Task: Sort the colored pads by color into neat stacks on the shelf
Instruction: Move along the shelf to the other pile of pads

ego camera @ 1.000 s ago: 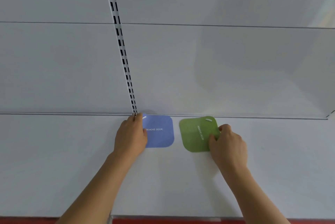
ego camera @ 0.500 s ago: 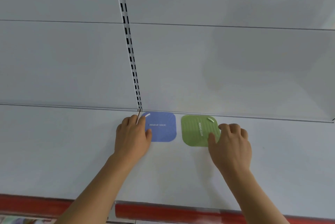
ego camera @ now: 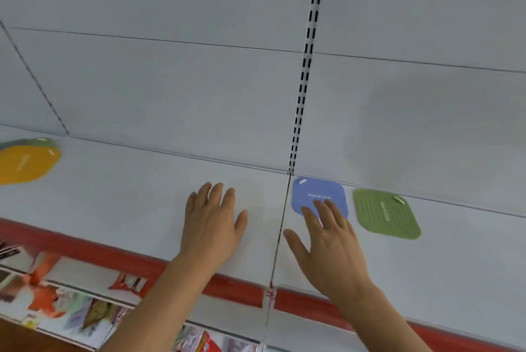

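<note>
A blue pad [ego camera: 318,193] lies flat on the white shelf [ego camera: 142,195], close to the back wall. Just right of it lies a green pad [ego camera: 385,213], a small gap between them. My right hand [ego camera: 327,240] hovers with fingers spread, its fingertips over the blue pad's front edge. My left hand [ego camera: 212,222] is open over bare shelf, left of the blue pad. Far left, a yellow pad [ego camera: 25,163] lies on top of another green pad [ego camera: 39,141], of which only an edge shows.
A slotted upright rail [ego camera: 306,67] runs down the back wall to the seam between two shelf boards. The shelf's front edge carries a red strip [ego camera: 113,255]. Packaged goods [ego camera: 71,303] fill the lower shelf below.
The view has swung left and both hands have left the pads. My left hand moved left off the blue pad; my right hand shifted from the green pad to the blue one.
</note>
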`<state>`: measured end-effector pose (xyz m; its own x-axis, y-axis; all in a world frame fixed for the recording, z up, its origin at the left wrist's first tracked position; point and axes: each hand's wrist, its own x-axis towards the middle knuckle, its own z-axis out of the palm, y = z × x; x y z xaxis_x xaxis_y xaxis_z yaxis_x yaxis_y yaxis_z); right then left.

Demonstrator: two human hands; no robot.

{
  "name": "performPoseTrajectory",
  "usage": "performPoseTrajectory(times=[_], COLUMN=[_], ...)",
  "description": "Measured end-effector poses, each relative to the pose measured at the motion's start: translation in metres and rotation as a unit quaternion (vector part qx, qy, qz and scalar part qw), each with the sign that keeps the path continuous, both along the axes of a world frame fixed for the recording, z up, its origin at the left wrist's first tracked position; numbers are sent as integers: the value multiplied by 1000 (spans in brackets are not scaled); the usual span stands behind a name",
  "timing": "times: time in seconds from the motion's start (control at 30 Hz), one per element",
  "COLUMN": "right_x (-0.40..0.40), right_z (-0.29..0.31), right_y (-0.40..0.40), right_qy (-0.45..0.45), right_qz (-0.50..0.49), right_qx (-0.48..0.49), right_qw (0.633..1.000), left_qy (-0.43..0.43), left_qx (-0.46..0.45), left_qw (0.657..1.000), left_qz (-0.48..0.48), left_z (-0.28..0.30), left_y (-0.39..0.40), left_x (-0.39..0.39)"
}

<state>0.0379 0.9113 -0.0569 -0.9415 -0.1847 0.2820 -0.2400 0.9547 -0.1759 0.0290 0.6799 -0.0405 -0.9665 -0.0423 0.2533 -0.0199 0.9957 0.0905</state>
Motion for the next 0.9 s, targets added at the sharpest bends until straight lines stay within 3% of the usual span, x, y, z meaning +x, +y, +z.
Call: performPoseTrajectory(times=[0.47,0.67,0.9], right_x=[58,28,-38], right_z=[14,9,-3], right_y=[-297,-400,-517], right_qy=[-48,-59,-57], right_qz=[126,173,202], right_qx=[50,69,13], right_qw=[990,981,978], left_qy=[-1,10,-16], left_qx=[-1,10,-11], left_qw=[996,990,985], left_qz=[94,142,171], left_z=[-3,-10,-5], left_y=[-293,-387,-492], left_x=[106,103,62])
